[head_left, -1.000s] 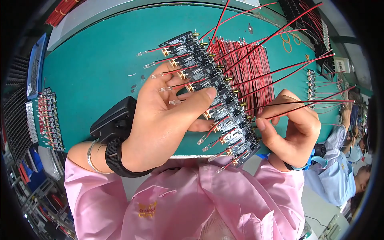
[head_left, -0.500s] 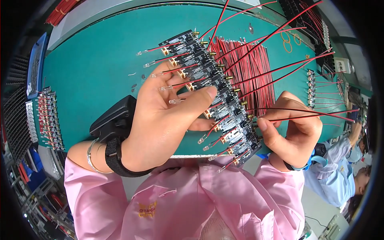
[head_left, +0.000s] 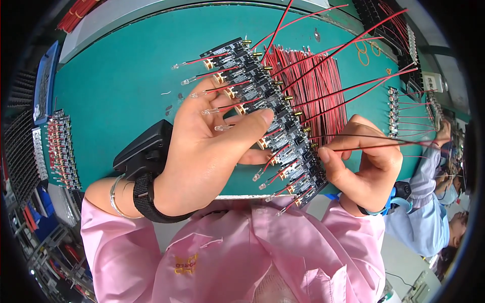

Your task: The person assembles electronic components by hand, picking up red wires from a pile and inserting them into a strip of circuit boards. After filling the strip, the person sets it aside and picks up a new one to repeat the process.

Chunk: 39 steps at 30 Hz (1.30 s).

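Note:
My left hand (head_left: pixel 212 136) grips a black circuit board panel (head_left: pixel 247 78), thumb on its face and fingers beneath. The panel slants from upper left to lower right, above the table. Small clear LEDs on short red and black leads stick out along its left side. Brass-coloured parts line its right edge, and several long red and black wires (head_left: pixel 353 86) run off from there. My right hand (head_left: pixel 366 161) is closed, thumb and forefinger pinching a red and black wire (head_left: pixel 374 146) close to the panel's lower right edge. The wire's tip at the panel is hidden by the fingers.
A bundle of red and black wires (head_left: pixel 323 96) lies on the green table (head_left: pixel 126 76) behind the panel. Finished-looking panels lie at the left (head_left: pixel 63 151) and right (head_left: pixel 393 113). Rubber bands (head_left: pixel 362 53) sit at upper right. A person in blue (head_left: pixel 422 222) works at the right.
My right hand has shifted slightly left, its pinch closer to the panel's edge. The panel's lower end has moved a little. At the right, the other person's arm has moved.

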### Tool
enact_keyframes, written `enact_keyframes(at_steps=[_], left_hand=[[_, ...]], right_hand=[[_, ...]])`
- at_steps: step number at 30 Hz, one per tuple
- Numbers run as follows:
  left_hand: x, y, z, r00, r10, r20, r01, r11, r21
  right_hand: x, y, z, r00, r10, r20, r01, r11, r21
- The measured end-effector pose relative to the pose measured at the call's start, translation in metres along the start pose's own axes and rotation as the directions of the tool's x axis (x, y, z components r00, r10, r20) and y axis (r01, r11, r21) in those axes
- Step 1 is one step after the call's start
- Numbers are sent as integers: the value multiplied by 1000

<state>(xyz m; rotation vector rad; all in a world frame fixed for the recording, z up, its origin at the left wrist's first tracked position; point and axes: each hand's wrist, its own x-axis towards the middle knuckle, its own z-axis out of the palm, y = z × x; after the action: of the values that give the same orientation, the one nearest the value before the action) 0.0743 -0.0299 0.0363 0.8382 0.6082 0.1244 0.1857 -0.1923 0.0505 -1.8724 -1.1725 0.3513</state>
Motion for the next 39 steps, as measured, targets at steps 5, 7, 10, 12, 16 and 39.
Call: enact_keyframes(at_steps=[5,7,10,12,16,39], left_hand=[[0,2,0,1000,-14,3,14,1000,-5],[0,3,1,1000,-22,12,22,1000,-8],[-1,2,0,1000,-10,4,10,1000,9],[-2,2,-1,1000,-4,1,4,1000,16],[-2,2,-1,1000,-4,14,3,1000,11],[-2,4,1,1000,24,17,-24,1000,-14]], right_hand=[[6,1,-24,986,106,127,-115,991,67],[5,6,-27,968,243,58,-244,970,7],[9,23,-12,968,252,-6,-248,950,-187],[11,33,1,989,138,-45,-141,844,-518],[8,32,0,965,260,-17,-235,840,-488],[9,27,-23,928,367,-65,-373,916,-148]])
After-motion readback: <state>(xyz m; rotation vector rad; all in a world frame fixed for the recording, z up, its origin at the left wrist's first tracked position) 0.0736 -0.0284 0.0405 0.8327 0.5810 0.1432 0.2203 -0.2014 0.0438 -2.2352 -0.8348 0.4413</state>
